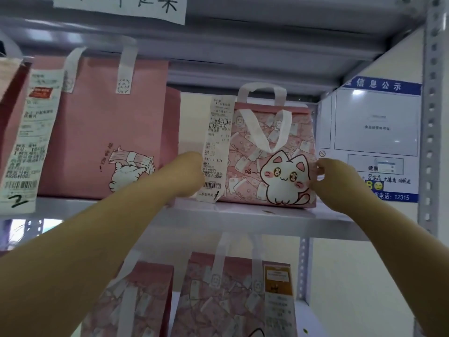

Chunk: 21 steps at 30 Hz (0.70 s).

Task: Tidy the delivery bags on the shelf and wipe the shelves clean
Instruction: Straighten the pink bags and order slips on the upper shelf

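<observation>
Head view: both my arms reach up to the middle shelf [243, 215], where the small pink cat bag [272, 142] stands upright near the right end. My right hand [332, 181] grasps the bag's right edge, fingers curled round it beside the cartoon cat. My left hand [192, 173] is at the bag's left side, but its fingers are hidden behind the long receipt [217, 147] hanging from the bag's top corner, so I cannot tell whether it grips or only touches. One white handle of the bag stands up and the other droops down over its front.

Just to the left on the same shelf stands a big pink bag [109, 122], taller, with its own cat print, and a second receipt [29, 132] hangs at the far left. A notice board [376, 132] with blue bands is on the wall to the right. On the shelf below, two patterned bags [218, 300] stand side by side.
</observation>
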Tool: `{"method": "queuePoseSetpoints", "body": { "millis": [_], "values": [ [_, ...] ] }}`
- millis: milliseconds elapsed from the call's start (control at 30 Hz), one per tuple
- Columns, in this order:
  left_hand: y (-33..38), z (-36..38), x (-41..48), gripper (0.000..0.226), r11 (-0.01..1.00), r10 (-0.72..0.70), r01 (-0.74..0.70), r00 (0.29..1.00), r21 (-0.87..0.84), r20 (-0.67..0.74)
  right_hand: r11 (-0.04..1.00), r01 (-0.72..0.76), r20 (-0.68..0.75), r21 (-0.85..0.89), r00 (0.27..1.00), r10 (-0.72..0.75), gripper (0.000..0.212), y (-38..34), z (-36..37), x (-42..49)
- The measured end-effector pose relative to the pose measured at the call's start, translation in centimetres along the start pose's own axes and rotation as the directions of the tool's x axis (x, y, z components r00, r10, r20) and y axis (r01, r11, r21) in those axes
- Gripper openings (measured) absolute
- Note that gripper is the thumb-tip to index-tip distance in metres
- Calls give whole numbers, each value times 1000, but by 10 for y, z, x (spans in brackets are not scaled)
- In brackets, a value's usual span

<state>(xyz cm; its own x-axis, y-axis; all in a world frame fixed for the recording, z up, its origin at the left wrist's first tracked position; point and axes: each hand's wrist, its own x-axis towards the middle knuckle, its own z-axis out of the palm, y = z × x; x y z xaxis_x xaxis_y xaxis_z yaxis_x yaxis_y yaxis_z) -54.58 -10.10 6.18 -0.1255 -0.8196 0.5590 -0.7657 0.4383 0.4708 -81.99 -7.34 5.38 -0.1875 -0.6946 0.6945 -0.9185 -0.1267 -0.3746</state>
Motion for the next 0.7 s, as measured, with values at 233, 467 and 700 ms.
{"method": "queuePoseSetpoints", "body": {
  "millis": [233, 467, 700],
  "values": [
    [1, 0, -9, 28, 999, 40, -40, 999, 4, -34, 999, -3, 4, 38, 1000, 3, 30, -1, -3, -3],
    [16, -9, -35, 23, 977, 168, -127, 955, 174, -246, 992, 124, -172, 14, 978, -120, 53, -12, -13, -25],
    [6, -31, -91, 31, 933, 355, -301, 860, 197, -366, 888, 423, -264, 177, 890, -371, 29, -47, -14, -76]
  ]
}}
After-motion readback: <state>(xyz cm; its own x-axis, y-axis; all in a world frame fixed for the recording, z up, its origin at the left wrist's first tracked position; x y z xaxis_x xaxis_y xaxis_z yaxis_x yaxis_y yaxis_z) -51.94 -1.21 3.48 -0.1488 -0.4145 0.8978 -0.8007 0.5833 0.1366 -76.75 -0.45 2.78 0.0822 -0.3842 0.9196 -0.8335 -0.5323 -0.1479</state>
